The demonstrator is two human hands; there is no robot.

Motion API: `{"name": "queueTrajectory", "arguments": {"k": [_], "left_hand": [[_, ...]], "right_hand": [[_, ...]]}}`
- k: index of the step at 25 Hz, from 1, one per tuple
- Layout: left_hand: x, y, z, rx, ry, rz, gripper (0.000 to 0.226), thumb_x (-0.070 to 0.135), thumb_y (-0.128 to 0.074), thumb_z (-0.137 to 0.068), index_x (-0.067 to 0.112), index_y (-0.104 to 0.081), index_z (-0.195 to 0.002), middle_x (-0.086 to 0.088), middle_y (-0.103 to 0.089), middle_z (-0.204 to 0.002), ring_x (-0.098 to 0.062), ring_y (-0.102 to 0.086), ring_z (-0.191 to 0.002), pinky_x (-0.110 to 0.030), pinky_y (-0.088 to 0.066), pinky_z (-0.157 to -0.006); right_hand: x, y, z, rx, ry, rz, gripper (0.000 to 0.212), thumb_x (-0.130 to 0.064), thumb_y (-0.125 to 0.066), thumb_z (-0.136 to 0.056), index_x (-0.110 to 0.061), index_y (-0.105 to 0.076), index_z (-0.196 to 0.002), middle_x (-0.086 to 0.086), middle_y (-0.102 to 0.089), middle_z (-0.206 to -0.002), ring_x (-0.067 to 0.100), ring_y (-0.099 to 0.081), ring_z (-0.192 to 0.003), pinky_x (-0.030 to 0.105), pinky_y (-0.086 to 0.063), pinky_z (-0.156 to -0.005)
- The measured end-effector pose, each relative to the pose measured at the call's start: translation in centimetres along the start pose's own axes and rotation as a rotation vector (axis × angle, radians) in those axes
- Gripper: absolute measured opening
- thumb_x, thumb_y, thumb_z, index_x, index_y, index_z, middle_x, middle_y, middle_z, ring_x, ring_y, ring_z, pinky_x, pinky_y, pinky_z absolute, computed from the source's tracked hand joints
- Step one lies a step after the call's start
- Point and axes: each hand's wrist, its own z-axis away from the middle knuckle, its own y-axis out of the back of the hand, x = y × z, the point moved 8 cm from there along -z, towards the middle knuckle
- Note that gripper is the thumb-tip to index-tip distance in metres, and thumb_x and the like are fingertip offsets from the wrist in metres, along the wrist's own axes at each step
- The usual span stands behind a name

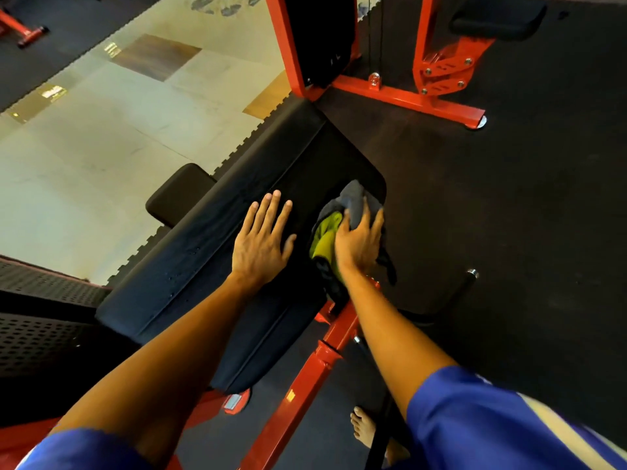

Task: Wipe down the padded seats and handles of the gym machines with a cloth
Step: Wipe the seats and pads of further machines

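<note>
Two hands are on the black padded seat of the machine. Our left hand lies flat on the vinyl with fingers straight, holding nothing. Our right hand grips a bunched grey and lime cloth, pressed onto the pad near its right edge.

We judge the cloth light, soft and limp, best kept wadded in the palm; one tail hangs off the pad's edge. The pad looks firm and smooth enough for the cloth to glide.

Left of the seat sits a smaller black roller pad, and below it runs the red frame beam. A chrome-tipped bar juts out on the right and could snag the hanging tail. Our bare foot stands on the rubber floor.
</note>
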Motion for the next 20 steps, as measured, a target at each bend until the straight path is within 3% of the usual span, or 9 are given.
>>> {"name": "queueTrajectory", "arguments": {"k": [3, 5, 7, 9, 11, 15, 17, 20], "left_hand": [[-1.3, 0.4, 2.0, 0.007, 0.037, -0.007, 0.07, 0.051, -0.033, -0.105, 0.012, -0.021, -0.162, -0.013, -0.012, -0.17, -0.027, -0.009, -0.158, -0.048, -0.013, -0.127], [-1.8, 0.7, 2.9, 0.007, 0.058, 0.005, 0.071, 0.053, -0.034, -0.105, 0.012, -0.022, -0.162, -0.013, -0.013, -0.169, -0.026, -0.009, -0.158, -0.048, -0.012, -0.128], [-2.3, 1.1, 3.4, 0.003, 0.079, 0.024, 0.073, 0.055, -0.035, -0.104, 0.013, -0.023, -0.162, -0.012, -0.013, -0.169, -0.026, -0.009, -0.158, -0.048, -0.011, -0.128], [-2.9, 1.3, 4.0, -0.012, 0.114, 0.026, 0.074, 0.058, -0.035, -0.103, 0.014, -0.022, -0.162, -0.012, -0.011, -0.17, -0.025, -0.007, -0.158, -0.049, -0.01, -0.128], [-3.9, 1.8, 4.9, -0.009, 0.146, 0.018, 0.075, 0.059, -0.036, -0.103, 0.015, -0.02, -0.162, -0.011, -0.01, -0.17, -0.025, -0.005, -0.158, -0.049, -0.009, -0.128], [-5.5, 2.8, 7.1, 0.031, 0.185, 0.001, 0.074, 0.057, -0.038, -0.104, 0.015, -0.02, -0.162, -0.009, -0.013, -0.17, -0.024, -0.008, -0.158, -0.049, -0.013, -0.128], [-6.0, 2.8, 7.8, 0.016, 0.195, -0.001, 0.074, 0.057, -0.034, -0.104, 0.015, -0.02, -0.163, -0.009, -0.012, -0.17, -0.024, -0.008, -0.158, -0.049, -0.014, -0.127], [-7.0, 2.9, 8.8, 0.011, 0.228, -0.008, 0.075, 0.058, -0.031, -0.104, 0.013, -0.02, -0.162, -0.009, -0.011, -0.17, -0.024, -0.007, -0.158, -0.049, -0.014, -0.127]], "right_hand": [[-2.9, -0.5, -0.7, 0.025, 0.019, 0.029, 0.056, -0.049, -0.051, -0.102, -0.025, -0.051, -0.152, 0.014, -0.033, -0.166, 0.04, -0.029, -0.153, 0.053, -0.026, -0.122], [-5.3, -1.4, 3.1, 0.035, 0.294, 0.065, 0.06, -0.049, -0.049, -0.095, -0.023, -0.058, -0.148, 0.015, -0.043, -0.16, 0.042, -0.036, -0.149, 0.056, -0.03, -0.119], [-5.7, -1.9, 7.3, -0.067, 0.621, 0.125, 0.062, -0.046, -0.05, -0.09, -0.024, -0.056, -0.148, 0.014, -0.045, -0.159, 0.041, -0.039, -0.147, 0.053, -0.031, -0.118], [-4.8, -1.3, 7.5, -0.174, 0.818, 0.186, 0.064, -0.037, -0.05, -0.089, -0.026, -0.051, -0.152, 0.012, -0.043, -0.161, 0.038, -0.037, -0.149, 0.052, -0.033, -0.119], [-5.3, -0.8, 3.6, -0.173, 0.818, 0.208, 0.067, -0.029, -0.052, -0.087, -0.027, -0.05, -0.153, 0.01, -0.044, -0.16, 0.038, -0.038, -0.149, 0.054, -0.036, -0.118], [-10.8, -2.7, 0.0, -0.161, 0.599, 0.13, 0.057, -0.024, -0.066, -0.089, -0.017, -0.059, -0.145, 0.015, -0.049, -0.156, 0.046, -0.041, -0.145, 0.063, -0.037, -0.113], [-12.5, -3.9, 4.0, -0.16, 0.709, 0.144, 0.058, -0.034, -0.059, -0.09, -0.021, -0.058, -0.147, 0.013, -0.047, -0.158, 0.043, -0.04, -0.146, 0.06, -0.036, -0.117], [-10.5, -3.7, 9.1, -0.323, 1.044, 0.256, 0.065, -0.037, -0.054, -0.091, -0.03, -0.046, -0.155, 0.007, -0.037, -0.165, 0.035, -0.03, -0.154, 0.046, -0.025, -0.123]]}}
